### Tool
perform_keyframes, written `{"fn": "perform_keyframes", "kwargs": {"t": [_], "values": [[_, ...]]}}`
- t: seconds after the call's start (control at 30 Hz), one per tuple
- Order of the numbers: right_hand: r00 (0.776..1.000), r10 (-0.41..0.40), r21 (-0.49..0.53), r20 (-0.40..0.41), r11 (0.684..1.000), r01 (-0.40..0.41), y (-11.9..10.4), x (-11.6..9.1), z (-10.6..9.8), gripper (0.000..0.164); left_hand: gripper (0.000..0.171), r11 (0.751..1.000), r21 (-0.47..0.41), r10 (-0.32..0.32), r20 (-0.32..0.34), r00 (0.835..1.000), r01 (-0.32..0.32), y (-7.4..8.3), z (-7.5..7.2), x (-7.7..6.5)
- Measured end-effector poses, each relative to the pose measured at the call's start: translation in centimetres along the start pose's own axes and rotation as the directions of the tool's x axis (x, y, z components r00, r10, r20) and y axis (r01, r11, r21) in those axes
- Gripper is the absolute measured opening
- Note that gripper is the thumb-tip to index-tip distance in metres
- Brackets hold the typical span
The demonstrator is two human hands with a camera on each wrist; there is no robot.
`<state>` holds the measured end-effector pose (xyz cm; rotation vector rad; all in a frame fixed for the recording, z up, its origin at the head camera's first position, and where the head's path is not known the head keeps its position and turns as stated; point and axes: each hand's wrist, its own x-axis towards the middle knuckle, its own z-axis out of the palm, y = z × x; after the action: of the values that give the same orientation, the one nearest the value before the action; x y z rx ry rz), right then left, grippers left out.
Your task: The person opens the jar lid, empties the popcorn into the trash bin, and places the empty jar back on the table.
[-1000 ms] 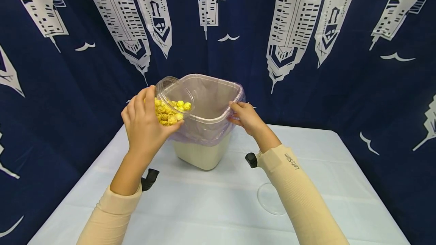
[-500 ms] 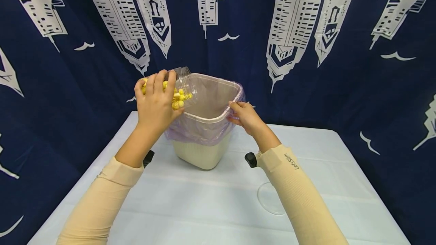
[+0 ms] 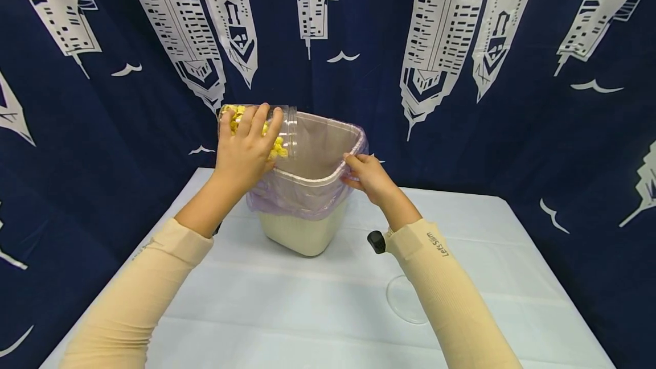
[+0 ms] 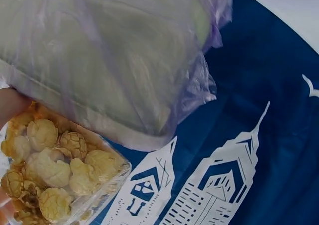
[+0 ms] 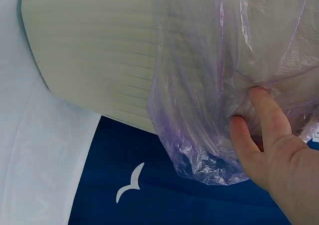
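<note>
My left hand grips a clear plastic jar of yellow popcorn, tipped on its side with its mouth over the left rim of a trash can. Through the jar wall, round popcorn pieces show up close in the left wrist view. A thin purple bag lines the cream can and folds down over its rim. At the right rim my right hand pinches the can's edge through the bag. In the right wrist view, two fingertips press on the bag's outside.
A clear round lid lies on the white-covered table, partly behind the right forearm. Behind the table hangs a dark blue curtain with white building prints.
My left hand has lifted the popcorn jar and turned it from a slant to nearly level, its mouth shifting right over the can. The right hand stays at the rim.
</note>
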<state>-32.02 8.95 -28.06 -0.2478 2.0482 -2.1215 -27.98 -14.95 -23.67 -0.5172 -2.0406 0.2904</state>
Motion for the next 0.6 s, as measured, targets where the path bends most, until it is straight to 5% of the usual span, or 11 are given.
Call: {"fn": "perform_keyframes", "kwargs": {"t": [0.17, 0.37, 0.5, 0.6], "values": [[1.000, -0.002, -0.008, -0.002, 1.000, 0.002, 0.0, 0.0, 0.0, 0.046, 0.082, 0.995, 0.042, 0.095, -0.014, 0.995, -0.095, -0.2, 0.3, 0.3], [1.000, 0.001, -0.013, -0.006, 1.000, -0.001, 0.0, 0.0, 0.1, 0.047, 0.036, 0.965, 0.127, 0.243, -0.109, 0.964, -0.229, -0.8, 1.1, 0.7], [1.000, 0.001, -0.020, -0.012, 1.000, -0.001, 0.0, 0.0, 0.1, 0.047, 0.038, 0.917, 0.198, 0.369, -0.100, 0.924, -0.345, -1.3, 1.4, 1.1], [1.000, 0.003, -0.018, -0.014, 1.000, -0.003, 0.0, 0.0, 0.1, 0.047, 0.037, 0.854, 0.283, 0.463, -0.032, 0.886, -0.436, -1.6, 1.5, 1.5]]}}
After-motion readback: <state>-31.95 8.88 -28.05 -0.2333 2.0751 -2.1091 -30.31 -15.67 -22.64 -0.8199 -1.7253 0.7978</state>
